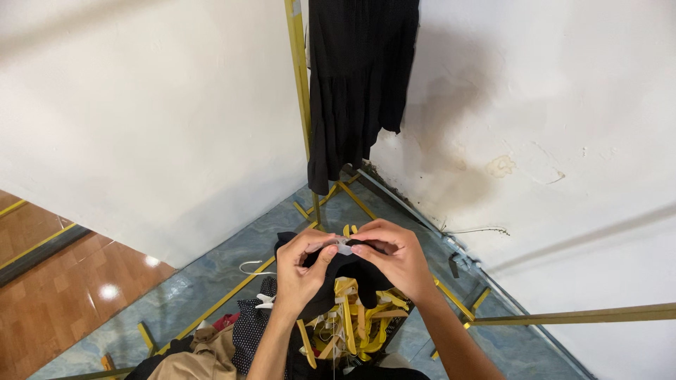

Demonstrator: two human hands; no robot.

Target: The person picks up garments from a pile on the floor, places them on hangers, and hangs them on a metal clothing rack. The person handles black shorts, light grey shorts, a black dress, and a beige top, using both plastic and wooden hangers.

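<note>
My left hand (301,271) and my right hand (396,257) meet in front of me, both pinching a black garment (345,271) at its top edge. Between the fingertips of both hands shows a small clear clip or hanger end (343,246). The black cloth droops below my hands. Under it lies a heap of yellow hangers (362,317). A black dress (355,77) hangs above on a gold clothes rack pole (301,105) in the corner.
White walls meet in a corner behind the rack. The rack's gold base bars (225,299) cross a blue-grey floor. A gold rail (577,314) runs at right. Clothes, including tan and polka-dot pieces (211,348), pile at the bottom. Wooden floor (63,295) lies left.
</note>
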